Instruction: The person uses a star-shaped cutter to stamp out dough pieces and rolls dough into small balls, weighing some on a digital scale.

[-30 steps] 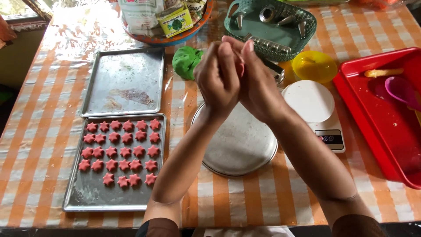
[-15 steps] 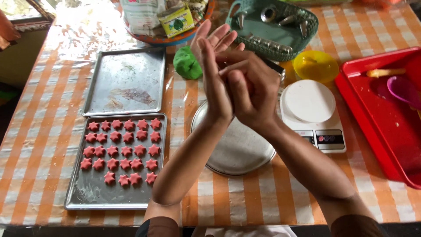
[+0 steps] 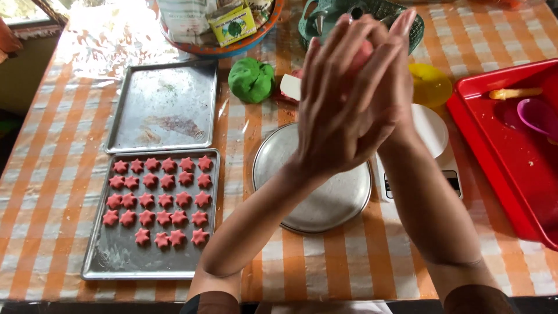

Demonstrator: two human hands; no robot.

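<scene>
On the left I saw two metal baking trays on the orange-checked surface (image 3: pixel 52 192). The far tray (image 3: pixel 163 107) was bare apart from smears, and the near tray (image 3: pixel 116 256) carried rows of pink star-shaped cookies (image 3: pixel 158 200). Just right of the far tray lay a ball of green dough (image 3: pixel 251 79), with a small white scraper (image 3: pixel 290 87) beside it. Nearer to me, a round metal plate (image 3: pixel 325 203) sat in the middle of the surface.

Above that plate I held my left hand (image 3: pixel 337 110) and right hand (image 3: pixel 392 87) raised and pressed palm to palm, the fingers (image 3: pixel 325 64) straight and close together. A lump of pink dough (image 3: pixel 361 55) showed between the palms, squeezed from both sides, mostly hidden by the left hand.

Behind the hands stood a green basket (image 3: pixel 415 35), and to its left a bowl of packets (image 3: pixel 215 26). Right of my hands sat a yellow lid (image 3: pixel 433 84) and a white kitchen scale (image 3: pixel 436 145). At the far right lay a red tray (image 3: pixel 500 168) holding a pink scoop (image 3: pixel 537 116).
</scene>
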